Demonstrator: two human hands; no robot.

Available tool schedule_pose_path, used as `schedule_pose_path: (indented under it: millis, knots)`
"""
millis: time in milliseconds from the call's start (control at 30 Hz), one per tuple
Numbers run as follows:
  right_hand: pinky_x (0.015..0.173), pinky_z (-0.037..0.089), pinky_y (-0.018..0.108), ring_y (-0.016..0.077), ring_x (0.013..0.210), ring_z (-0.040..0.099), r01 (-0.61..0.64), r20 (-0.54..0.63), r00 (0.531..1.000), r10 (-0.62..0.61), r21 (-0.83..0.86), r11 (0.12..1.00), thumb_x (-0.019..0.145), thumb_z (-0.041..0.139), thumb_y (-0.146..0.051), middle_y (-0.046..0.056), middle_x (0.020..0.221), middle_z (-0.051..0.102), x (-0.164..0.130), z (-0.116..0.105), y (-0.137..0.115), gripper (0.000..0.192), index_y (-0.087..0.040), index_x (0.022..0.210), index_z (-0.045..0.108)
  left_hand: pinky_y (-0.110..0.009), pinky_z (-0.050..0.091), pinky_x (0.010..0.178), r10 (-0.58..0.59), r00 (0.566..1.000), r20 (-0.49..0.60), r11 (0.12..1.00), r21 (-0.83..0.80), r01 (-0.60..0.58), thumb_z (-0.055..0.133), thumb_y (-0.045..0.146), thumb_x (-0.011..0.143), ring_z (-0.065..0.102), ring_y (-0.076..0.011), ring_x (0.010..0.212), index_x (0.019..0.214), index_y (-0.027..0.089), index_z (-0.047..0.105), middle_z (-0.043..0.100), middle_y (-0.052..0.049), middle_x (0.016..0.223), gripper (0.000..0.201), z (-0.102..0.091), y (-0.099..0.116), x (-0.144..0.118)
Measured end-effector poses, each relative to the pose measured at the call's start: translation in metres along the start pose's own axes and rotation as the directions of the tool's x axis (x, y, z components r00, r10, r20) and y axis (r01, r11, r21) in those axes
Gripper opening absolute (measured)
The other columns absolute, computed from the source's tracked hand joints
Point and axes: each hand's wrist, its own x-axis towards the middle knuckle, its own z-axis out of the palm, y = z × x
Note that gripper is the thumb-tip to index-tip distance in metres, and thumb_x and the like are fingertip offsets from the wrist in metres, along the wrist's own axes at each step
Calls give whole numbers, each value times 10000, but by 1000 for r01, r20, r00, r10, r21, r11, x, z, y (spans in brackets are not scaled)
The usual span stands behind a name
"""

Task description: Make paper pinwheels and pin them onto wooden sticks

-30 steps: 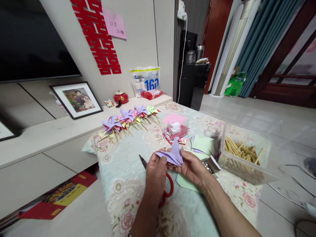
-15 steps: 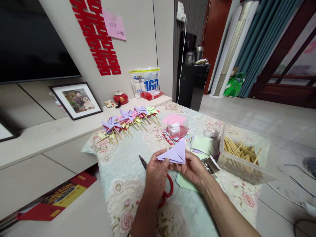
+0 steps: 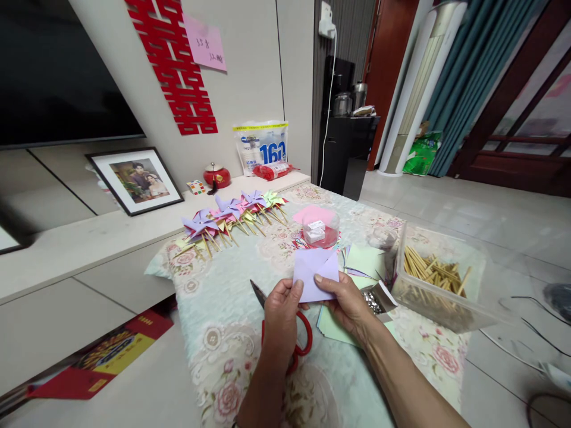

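A square of purple paper (image 3: 314, 264), with diagonal creases, is held up between both hands above the table. My left hand (image 3: 285, 303) pinches its left edge, thumb on the front. On the right side, my right hand (image 3: 345, 297) grips it with the thumb lying across the face; the fingers behind are mostly hidden. Red-handled scissors (image 3: 305, 336) lie on the cloth under my left hand and forearm, partly covered. Light green paper sheets (image 3: 339, 330) lie beneath my right hand. A small open box of shiny metal pieces (image 3: 375, 300) sits just right of it.
Finished paper pinwheels (image 3: 227, 211) on sticks lie in a row at the table's back left. A clear plastic bin (image 3: 439, 318) of wooden sticks stands at the right. A clear round container (image 3: 330, 224) holds small white boxes. The floral tablecloth (image 3: 223, 362) covers the table.
The purple paper was folded into a triangle and is now opened out to a square facing me. My right thumb has come onto its front. Both hands stay in about the same place.
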Motion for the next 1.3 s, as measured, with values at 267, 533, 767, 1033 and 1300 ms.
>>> schedule_pose_path:
  millis: [267, 533, 767, 1033, 1300]
  knots:
    - [657, 523, 299, 193, 656, 679, -14, -7, 1000, 14, -14, 1000, 569, 920, -348, 74, 798, 795, 2, -2, -2, 401, -134, 883, 795, -225, 481, 631, -76, 995, -67, 988, -140, 67, 868, 378, 622, 592, -113, 617, 684, 159, 627, 681, 2, 660, 331, 4, 7, -1]
    - [646, 512, 289, 176, 655, 653, 132, -180, 975, -129, 6, 991, 519, 945, -336, 35, 749, 780, 3, 0, 4, 372, -164, 804, 779, -228, 462, 521, -96, 995, -14, 979, -180, 92, 832, 424, 667, 574, -128, 608, 829, 169, 676, 671, -8, 733, 340, 5, 9, -3]
    - [660, 510, 301, 164, 640, 630, 143, -117, 983, -139, 25, 989, 568, 929, -327, 12, 731, 756, -1, 9, 12, 313, -180, 795, 772, -331, 534, 755, -12, 998, 54, 999, -37, 14, 827, 382, 679, 687, -246, 842, 970, 109, 741, 759, -112, 911, 408, 10, -2, -7]
    - [645, 491, 286, 155, 626, 614, 90, -68, 994, -89, 19, 996, 585, 918, -345, 9, 683, 735, -3, 10, 13, 286, -170, 753, 766, -391, 518, 933, 26, 1000, -6, 999, -43, -26, 818, 360, 693, 702, -283, 981, 934, 141, 766, 772, -113, 996, 330, 7, -3, -5]
    - [644, 482, 298, 155, 609, 606, 124, -82, 988, -129, -55, 991, 569, 922, -357, 8, 691, 745, 0, 7, 13, 289, -184, 736, 763, -376, 542, 882, 18, 999, -39, 998, -65, -20, 837, 331, 676, 711, -278, 953, 980, 136, 759, 774, -118, 1003, 369, 7, -8, -3]
